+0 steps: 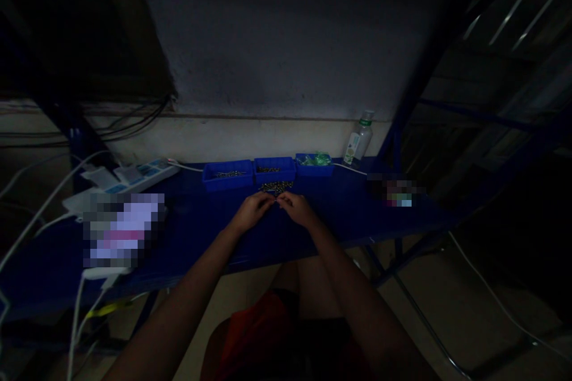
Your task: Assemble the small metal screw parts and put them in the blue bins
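Both hands meet over the blue table (pixel 196 238), fingertips close together. My left hand (pixel 252 211) is closed in a pinch, and so is my right hand (pixel 296 207); whatever small piece sits between their fingers is too dark and tiny to name. Just beyond the fingertips lies a loose pile of small metal parts (pixel 277 187), perhaps screws. Behind the pile stands a middle blue bin (pixel 274 177) with similar small parts in it. To its left, another blue bin (pixel 227 182) holds thin, shiny metal pieces. A third blue bin (pixel 314 169), at the right, contains green-tinted clear plastic.
A clear bottle with a green cap (pixel 358 141) leans by the wall at the back right. On the left are a white power strip (pixel 145 175) with plugs and a blurred-out object (pixel 125 231). White cables run along the left side. Another blurred item (pixel 397 190) lies at right.
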### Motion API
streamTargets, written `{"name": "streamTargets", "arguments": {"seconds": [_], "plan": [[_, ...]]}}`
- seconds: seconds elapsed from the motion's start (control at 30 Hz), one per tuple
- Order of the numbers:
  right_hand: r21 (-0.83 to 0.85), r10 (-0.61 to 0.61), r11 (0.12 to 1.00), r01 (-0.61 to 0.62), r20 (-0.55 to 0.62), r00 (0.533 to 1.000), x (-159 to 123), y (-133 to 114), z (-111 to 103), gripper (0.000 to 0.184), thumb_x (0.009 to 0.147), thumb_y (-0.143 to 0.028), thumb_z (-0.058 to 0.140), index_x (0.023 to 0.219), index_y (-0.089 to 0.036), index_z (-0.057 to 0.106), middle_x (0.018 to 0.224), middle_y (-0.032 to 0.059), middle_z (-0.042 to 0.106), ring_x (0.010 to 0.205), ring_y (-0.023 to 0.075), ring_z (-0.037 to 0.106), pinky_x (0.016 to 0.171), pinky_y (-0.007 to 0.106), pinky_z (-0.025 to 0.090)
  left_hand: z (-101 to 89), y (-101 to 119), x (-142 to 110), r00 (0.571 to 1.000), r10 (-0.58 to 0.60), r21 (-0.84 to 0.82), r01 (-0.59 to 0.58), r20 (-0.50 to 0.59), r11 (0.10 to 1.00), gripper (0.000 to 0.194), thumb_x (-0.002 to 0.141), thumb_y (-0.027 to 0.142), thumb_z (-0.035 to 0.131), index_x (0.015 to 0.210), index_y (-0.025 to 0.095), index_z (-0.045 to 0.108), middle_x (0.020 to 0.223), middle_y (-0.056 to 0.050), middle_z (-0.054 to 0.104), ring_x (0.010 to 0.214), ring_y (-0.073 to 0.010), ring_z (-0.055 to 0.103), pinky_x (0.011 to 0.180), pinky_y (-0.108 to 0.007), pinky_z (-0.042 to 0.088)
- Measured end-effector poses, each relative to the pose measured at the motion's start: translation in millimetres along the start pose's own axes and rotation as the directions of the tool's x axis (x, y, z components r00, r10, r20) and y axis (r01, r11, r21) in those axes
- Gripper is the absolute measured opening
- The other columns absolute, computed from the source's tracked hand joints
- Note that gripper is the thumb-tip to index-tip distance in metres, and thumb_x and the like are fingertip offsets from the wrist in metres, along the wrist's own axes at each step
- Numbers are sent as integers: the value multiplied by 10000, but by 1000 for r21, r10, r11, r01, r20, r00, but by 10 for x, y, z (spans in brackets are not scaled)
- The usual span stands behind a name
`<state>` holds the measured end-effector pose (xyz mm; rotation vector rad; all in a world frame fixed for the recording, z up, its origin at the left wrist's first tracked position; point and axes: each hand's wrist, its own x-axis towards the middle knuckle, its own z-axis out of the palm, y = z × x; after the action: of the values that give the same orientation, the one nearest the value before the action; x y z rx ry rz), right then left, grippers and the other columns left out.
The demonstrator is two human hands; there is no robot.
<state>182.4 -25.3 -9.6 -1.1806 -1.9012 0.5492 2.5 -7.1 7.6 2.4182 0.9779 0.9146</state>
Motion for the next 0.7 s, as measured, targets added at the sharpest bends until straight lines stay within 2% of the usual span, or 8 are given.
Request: {"name": "streamTargets", "arguments": {"seconds": [0.07,0.17,0.27,0.43,0.57,0.7], "plan": [[13,-6,1000,6,1,1000,2,22,9,196,845,-328,453,890,-200,594,778,1,649,701,111,598,666,200,422,6,-16,2,1000,0,12,0,-14,1000,270,846,359,436,910,170,618,906,-54,618,833,-166,572,770,-269,425],[42,6,999,-5,-25,1000,11,48,10,182,843,-309,460,893,-190,588,758,2,648,695,107,603,659,196,425,14,-49,4,997,-58,25,60,-59,998,286,829,383,470,959,169,606,885,-49,625,795,-165,576,737,-267,432],[50,40,998,-37,-62,997,19,50,-5,187,849,-305,450,914,-188,580,744,2,646,683,105,602,644,194,424,8,-58,7,993,-99,31,101,-59,994,288,827,399,468,918,170,617,855,-42,632,761,-162,575,705,-261,431],[33,48,998,-45,-78,996,21,40,-19,186,850,-301,447,918,-192,581,727,-1,642,678,107,601,625,191,415,-12,-17,4,995,-84,16,85,-55,996,298,832,409,456,873,170,629,854,-40,630,749,-156,568,714,-258,426],[-15,35,999,-35,-20,999,18,42,-4,149,836,-280,471,890,-200,584,720,-9,641,666,105,592,625,188,408,-13,6,-1,995,-66,-5,66,-72,998,284,824,396,471,880,168,629,846,-42,623,735,-149,560,697,-254,430],[-75,7,997,-6,12,1000,9,23,1,141,837,-273,468,881,-208,585,728,-17,641,663,100,579,639,185,400,-20,30,3,999,-34,-40,32,-40,999,262,794,390,514,863,165,628,818,-35,613,733,-146,560,687,-249,434]]}}
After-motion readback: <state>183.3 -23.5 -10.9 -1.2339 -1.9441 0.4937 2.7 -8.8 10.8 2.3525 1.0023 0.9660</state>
